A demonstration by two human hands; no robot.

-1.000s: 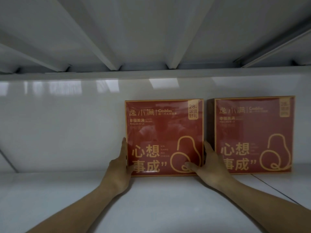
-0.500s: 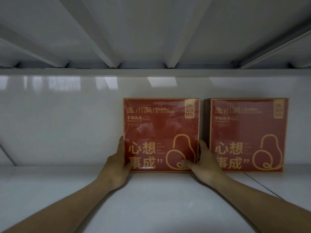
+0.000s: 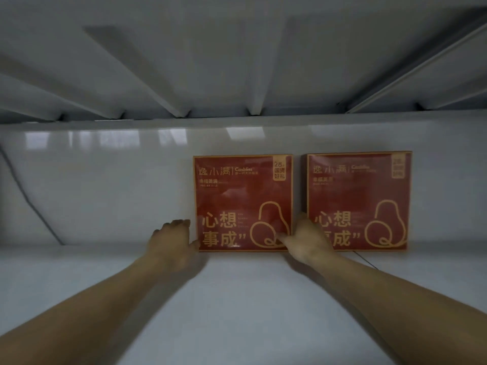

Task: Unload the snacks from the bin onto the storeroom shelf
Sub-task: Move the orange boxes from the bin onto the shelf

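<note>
Both forearms reach in from the lower corners of the frame, bare, converging on centre.

Left hand (image 3: 171,241): knuckles up, fingers (image 3: 180,222) bent forward, tips just beside the left edge of the left box (image 3: 242,196). Thumb sits at the box's lower left corner. Motion blur here; I cannot tell whether this hand grips the box or only lies beside it.

Right hand (image 3: 307,242): thumb pressed on the box's front face near the lower right corner, fingers tucked behind its right edge, in the narrow gap to the right box (image 3: 361,196). I read that as a pinch on the left box.

The shelf (image 3: 237,299), white, carries both boxes, right of centre in the frame. They are red and flat, standing on edge side by side, near each other but apart, backs close to the glossy back wall (image 3: 105,185).

Orientation: broad faces toward me, print upright, top edges up. Faces look close to square, so no clear long axis. The thin dimension runs front to back.

Upper half of the frame: ribbed underside of the upper shelf (image 3: 237,61). A dark cable (image 3: 29,201) slants down the wall at far left.
</note>
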